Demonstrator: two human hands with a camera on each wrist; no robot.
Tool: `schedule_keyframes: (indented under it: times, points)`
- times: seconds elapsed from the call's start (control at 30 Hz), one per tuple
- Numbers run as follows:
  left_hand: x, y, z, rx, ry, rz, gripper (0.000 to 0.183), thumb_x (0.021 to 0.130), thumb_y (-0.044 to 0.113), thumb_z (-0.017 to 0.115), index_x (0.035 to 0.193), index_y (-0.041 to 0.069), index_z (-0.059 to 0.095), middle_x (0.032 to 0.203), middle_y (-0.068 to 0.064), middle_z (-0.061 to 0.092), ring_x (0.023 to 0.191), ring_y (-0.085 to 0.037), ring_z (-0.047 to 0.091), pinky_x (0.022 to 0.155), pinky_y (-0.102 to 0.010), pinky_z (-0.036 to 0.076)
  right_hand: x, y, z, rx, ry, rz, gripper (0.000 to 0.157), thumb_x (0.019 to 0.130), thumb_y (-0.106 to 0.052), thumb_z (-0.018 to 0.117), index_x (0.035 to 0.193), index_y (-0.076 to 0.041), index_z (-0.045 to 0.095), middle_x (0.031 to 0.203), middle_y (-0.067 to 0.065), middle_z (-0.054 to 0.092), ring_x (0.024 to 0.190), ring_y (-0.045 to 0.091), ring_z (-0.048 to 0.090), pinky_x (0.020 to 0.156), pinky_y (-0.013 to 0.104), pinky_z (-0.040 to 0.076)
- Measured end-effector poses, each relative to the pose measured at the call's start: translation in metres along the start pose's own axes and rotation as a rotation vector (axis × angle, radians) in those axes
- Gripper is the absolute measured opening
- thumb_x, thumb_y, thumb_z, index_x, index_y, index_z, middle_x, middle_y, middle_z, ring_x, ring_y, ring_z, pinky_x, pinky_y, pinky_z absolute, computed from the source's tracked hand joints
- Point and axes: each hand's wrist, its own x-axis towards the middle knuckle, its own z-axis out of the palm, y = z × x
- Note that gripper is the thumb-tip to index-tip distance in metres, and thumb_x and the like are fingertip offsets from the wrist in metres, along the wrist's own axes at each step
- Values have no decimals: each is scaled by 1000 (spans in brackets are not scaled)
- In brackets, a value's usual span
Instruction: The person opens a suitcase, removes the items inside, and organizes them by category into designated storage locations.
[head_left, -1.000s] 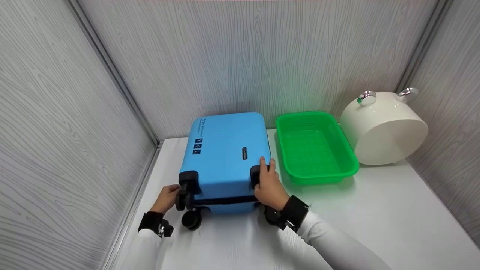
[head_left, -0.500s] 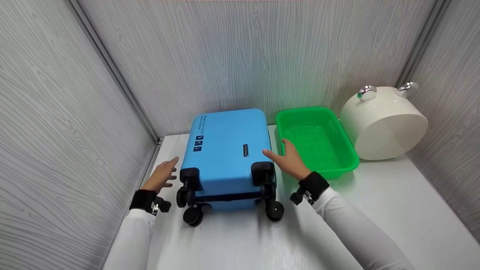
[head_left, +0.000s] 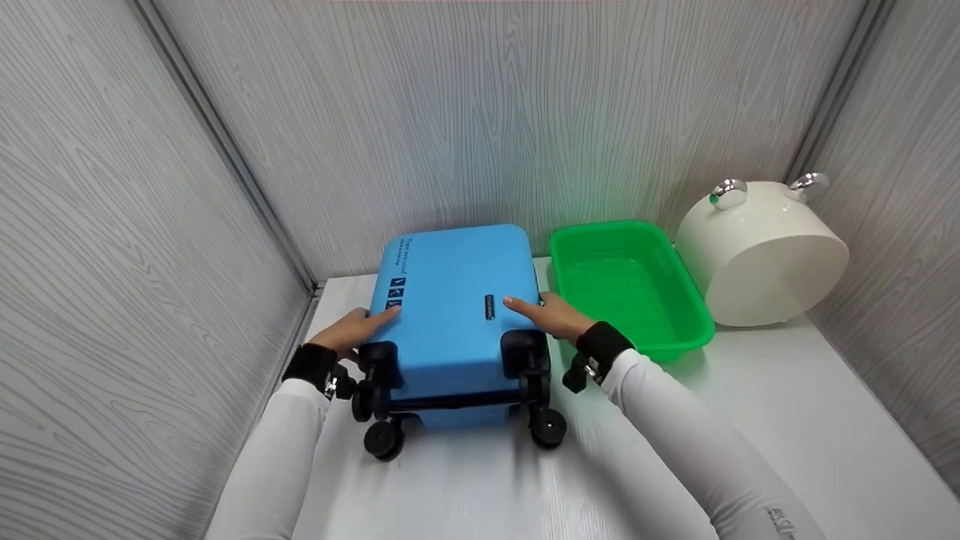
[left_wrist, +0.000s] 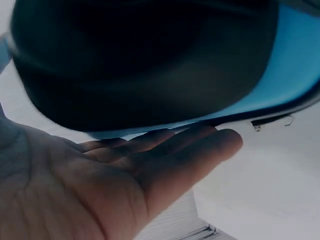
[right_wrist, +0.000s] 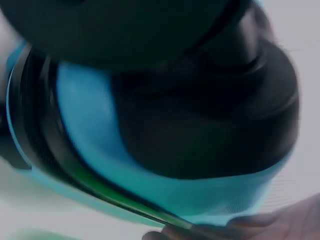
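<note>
Left hand (head_left: 346, 332) and right hand (head_left: 559, 315) flank the light-blue hard-shell rectangular suitcase (head_left: 450, 270), one per long side, just past the black corner guards (head_left: 382, 360). I read both as spread wide: thumbs (head_left: 383, 317) stretched onto the top face, left beside the printed black icons (head_left: 397, 283), right pointing at the small black nameplate (head_left: 490, 307). My left wrist feed has the left fingers (left_wrist: 185, 167) nearly straight along the case's side. My right wrist feed catches only part of the right fingers (right_wrist: 180, 232), blurred, at the case edge; I can't tell how firmly they press. Suitcase lies broad face up on the white table (head_left: 787, 427), between the hands, black wheels (head_left: 384, 439) toward my head camera. Green rectangular plastic basket (head_left: 615, 289) sits just beside it, right side. Next to that, I see a glossy cream drum-shaped object (head_left: 784, 277) with two chrome knobs (head_left: 729, 193).
</note>
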Motion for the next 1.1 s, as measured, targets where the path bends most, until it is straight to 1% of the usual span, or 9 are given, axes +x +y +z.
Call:
schedule_keyframes:
  times: [0.1, 0.17, 0.27, 0.4, 0.6, 0.7, 0.83, 0.93, 1.1]
  points:
    - [-2, -1, 2, 58, 19, 13, 96, 109, 61, 52, 163, -13, 22, 159, -38, 42, 132, -44, 63, 100, -63, 59, 4, 1, 4, -18, -1, -3, 116, 101, -78, 51, 172, 3, 8, 180, 26, 14, 159, 43, 38, 126, 57, 38]
    - [-3, -2, 3, 76, 22, 20, 93, 110, 60, 52, 161, -12, 25, 155, -36, 46, 121, -38, 69, 93, -56, 63, 7, 3, 6, 0, -2, 0, 115, 102, -77, 50, 172, 4, 8, 179, 27, 14, 161, 43, 35, 126, 58, 38]
    - [-3, -4, 4, 93, 30, 33, 91, 110, 60, 51, 159, -13, 27, 152, -36, 48, 113, -31, 70, 87, -46, 64, 11, 8, 8, 29, -10, 4, 112, 104, -74, 50, 171, 5, 8, 179, 28, 13, 163, 43, 31, 127, 60, 37]
    - [-2, -4, 8, 103, 33, 41, 89, 111, 59, 52, 158, -13, 30, 151, -34, 48, 110, -28, 70, 84, -41, 63, 14, 17, 11, 49, -29, 3, 111, 105, -72, 50, 171, 5, 6, 179, 29, 11, 164, 44, 28, 128, 60, 34]
    - [0, -1, 8, 75, 23, 105, 75, 113, 54, 50, 149, -11, 43, 124, -21, 67, 86, -13, 73, 73, -30, 62, 17, 20, 10, 152, -43, 9, 108, 105, -67, 54, 172, 2, 4, 180, 27, 6, 166, 44, 20, 131, 61, 27]
    - [1, 0, 9, 59, 6, 123, 69, 114, 51, 49, 146, -10, 47, 115, -15, 71, 82, -11, 73, 72, -28, 61, 15, 17, 9, 211, -42, 22, 107, 105, -62, 58, 172, 1, 3, 181, 26, 5, 166, 42, 22, 132, 59, 26]
    - [1, 1, 9, 68, -8, 114, 68, 114, 51, 49, 145, -9, 46, 111, -13, 71, 80, -11, 73, 70, -29, 61, 13, 11, 9, 251, -43, 37, 99, 105, -56, 61, 171, 2, 16, 178, 25, 18, 162, 41, 32, 131, 61, 28]
    - [1, 0, 9, 68, -9, 112, 68, 114, 51, 50, 145, -9, 46, 110, -14, 71, 78, -12, 73, 68, -30, 62, 12, 9, 8, 234, -33, 45, 94, 105, -55, 62, 169, 3, 25, 174, 26, 28, 158, 42, 39, 127, 65, 31]
    - [1, -2, 11, 48, -9, 125, 66, 114, 50, 50, 143, -9, 47, 106, -12, 73, 76, -11, 74, 67, -29, 62, 10, 7, 7, 202, 5, 55, 100, 103, -58, 63, 169, 4, 21, 172, 28, 29, 155, 44, 42, 122, 70, 36]
